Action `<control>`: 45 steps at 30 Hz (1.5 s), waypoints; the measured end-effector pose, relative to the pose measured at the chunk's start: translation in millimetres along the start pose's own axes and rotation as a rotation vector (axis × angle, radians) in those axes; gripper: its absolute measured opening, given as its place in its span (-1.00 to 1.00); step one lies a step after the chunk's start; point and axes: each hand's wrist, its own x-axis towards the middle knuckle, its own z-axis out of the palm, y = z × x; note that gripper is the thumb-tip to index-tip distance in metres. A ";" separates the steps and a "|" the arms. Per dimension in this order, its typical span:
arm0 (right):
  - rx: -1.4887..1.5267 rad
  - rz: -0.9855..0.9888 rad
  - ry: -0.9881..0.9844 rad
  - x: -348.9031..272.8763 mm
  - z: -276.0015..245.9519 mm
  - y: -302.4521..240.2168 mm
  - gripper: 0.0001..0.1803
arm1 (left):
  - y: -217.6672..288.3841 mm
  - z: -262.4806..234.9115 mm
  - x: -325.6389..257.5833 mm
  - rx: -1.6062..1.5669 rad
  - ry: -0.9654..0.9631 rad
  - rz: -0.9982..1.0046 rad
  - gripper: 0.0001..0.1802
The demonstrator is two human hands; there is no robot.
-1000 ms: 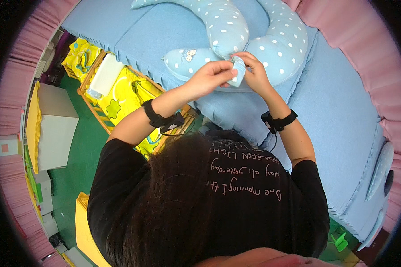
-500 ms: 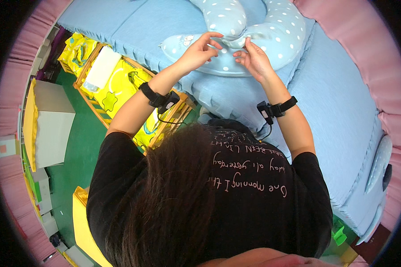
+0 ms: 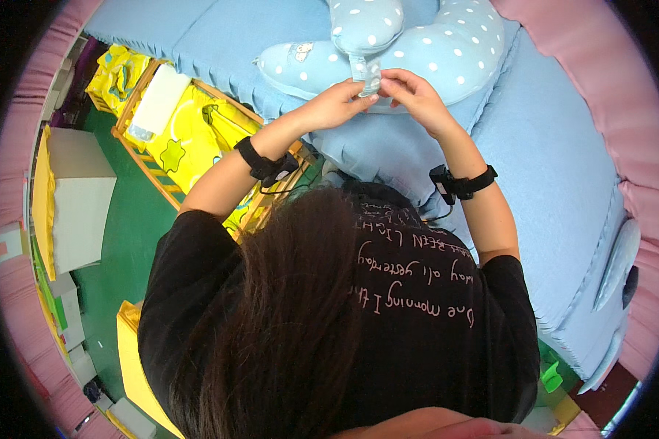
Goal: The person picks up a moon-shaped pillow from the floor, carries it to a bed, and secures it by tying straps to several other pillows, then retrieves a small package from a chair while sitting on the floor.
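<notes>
Pale-blue strap (image 3: 366,72), right at the fingertips: pinched at its lower end by the left hand (image 3: 337,106), met at the side by the right hand (image 3: 417,99), fingers bent, grip impossible to tell. Hanging from the rounded end of a dotted pillow (image 3: 366,28), on a blue sheet (image 3: 249,36). Farther left, yellow bedding (image 3: 172,156) in a wooden cot (image 3: 134,99)!

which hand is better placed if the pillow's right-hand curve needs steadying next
Probably the right hand: it is nearer that curve of the pillow. The left hand sits left of the strap, its fingertips by the strap's lower end, so it would have to reach across.
</notes>
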 end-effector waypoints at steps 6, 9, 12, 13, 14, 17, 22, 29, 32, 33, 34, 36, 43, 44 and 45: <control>-0.122 -0.201 -0.062 8.7 4.5 19.5 -0.83 | -8.9 2.1 -11.6 0.066 0.026 0.135 -0.69; -0.062 -0.381 -0.194 5.9 5.8 19.4 -0.78 | -23.4 3.8 -16.3 0.048 0.045 0.112 -0.65; -0.075 -0.372 -0.277 -4.0 14.5 13.3 -0.71 | -29.0 5.5 -22.7 -0.114 0.019 0.001 -0.57; -0.130 -0.354 -0.232 -6.7 20.1 7.8 -0.72 | -28.8 6.5 -24.4 -0.292 0.026 -0.058 -0.55; -0.187 -0.337 -0.182 -7.9 23.2 3.9 -0.72 | -23.9 1.7 -24.6 -0.336 -0.006 -0.140 -0.51; -0.430 -0.563 -0.214 -4.5 19.7 5.0 -0.76 | -32.9 4.4 -22.1 -0.101 0.100 0.145 -0.47; -0.320 -0.453 -0.096 -5.2 14.9 9.3 -0.83 | -16.3 -12.0 -17.4 -0.014 0.023 0.114 -0.45; -0.169 -0.314 -0.013 -12.0 26.7 26.4 -0.87 | -30.7 -27.2 -3.8 -0.516 0.392 -0.095 -0.65; -0.143 -0.315 -0.016 -10.2 34.8 21.5 -0.88 | -26.6 -30.0 11.6 -0.373 0.356 -0.135 -0.74; -0.145 -0.313 0.000 -9.4 34.5 22.4 -0.88 | -26.6 -31.1 17.1 -0.304 0.290 -0.152 -0.75; -0.166 -0.307 -0.003 -8.3 34.2 24.3 -0.88 | -28.1 -30.1 20.9 -0.275 0.317 -0.122 -0.78; -0.191 -0.297 0.018 -7.1 33.9 26.6 -0.88 | -27.9 -36.3 26.8 -0.222 0.263 -0.088 -0.79; -0.296 -0.279 0.369 5.2 38.0 24.7 -0.87 | -29.9 -50.2 27.5 -0.179 0.143 0.000 -0.79; -0.353 -0.306 0.430 8.7 40.0 23.5 -0.87 | -30.5 -51.8 27.5 -0.183 0.129 0.006 -0.79; -0.356 -0.301 0.443 12.0 41.6 22.6 -0.87 | -30.5 -53.7 27.8 -0.182 0.121 0.020 -0.80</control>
